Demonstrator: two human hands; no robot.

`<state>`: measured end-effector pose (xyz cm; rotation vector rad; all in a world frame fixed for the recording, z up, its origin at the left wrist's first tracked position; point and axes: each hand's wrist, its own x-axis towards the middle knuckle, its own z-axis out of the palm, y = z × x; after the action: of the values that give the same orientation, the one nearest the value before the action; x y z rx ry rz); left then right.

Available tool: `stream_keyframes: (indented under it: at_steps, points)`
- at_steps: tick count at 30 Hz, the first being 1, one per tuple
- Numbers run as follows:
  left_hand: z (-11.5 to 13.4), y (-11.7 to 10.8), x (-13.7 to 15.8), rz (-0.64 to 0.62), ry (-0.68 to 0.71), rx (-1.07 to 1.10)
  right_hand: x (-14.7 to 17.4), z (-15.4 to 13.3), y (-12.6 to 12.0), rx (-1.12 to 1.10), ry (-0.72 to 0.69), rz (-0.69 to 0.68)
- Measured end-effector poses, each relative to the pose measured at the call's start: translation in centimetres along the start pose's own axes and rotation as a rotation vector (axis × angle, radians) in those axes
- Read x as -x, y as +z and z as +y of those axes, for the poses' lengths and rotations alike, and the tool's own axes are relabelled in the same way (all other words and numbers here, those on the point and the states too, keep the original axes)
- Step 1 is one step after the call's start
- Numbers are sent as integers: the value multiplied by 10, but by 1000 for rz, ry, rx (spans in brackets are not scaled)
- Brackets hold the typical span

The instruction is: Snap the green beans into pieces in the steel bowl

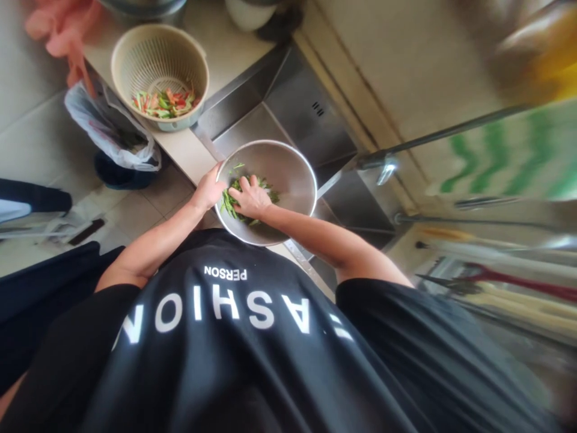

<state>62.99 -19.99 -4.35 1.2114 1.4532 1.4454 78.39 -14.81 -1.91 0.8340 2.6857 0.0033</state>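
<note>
A wide stainless steel bowl rests at the edge of the sink, tilted slightly toward me. My left hand grips its left rim, thumb to the inside and the other fingers mostly hidden behind the wall. Inside, cut green vegetables lie in a heap on the left half of the bowl. My right hand reaches down into them, its fingers spread apart and the tips among the green pieces. Whether any piece is pinched between those fingers is hard to see.
Left of the sink, a beige strainer basket with shredded red and green vegetables stands on the counter. A bin with a white plastic bag is below. A faucet and a green-striped cloth are at right.
</note>
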Motion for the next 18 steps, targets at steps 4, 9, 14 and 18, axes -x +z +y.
stream_keyframes:
  at_steps: [4, 9, 14, 18]
  points:
    - [1, -3, -3, -15, -31, -24, -6, 7, -16, -96, 175, 59]
    - [2, -6, -3, -2, -32, -58, 8, 23, -36, -222, 305, 93]
    - [7, -6, -3, -3, -5, -60, 20, 2, -26, -202, 170, 67]
    - [8, -6, -1, 7, -39, -82, 24, -13, -5, -27, 1, -15]
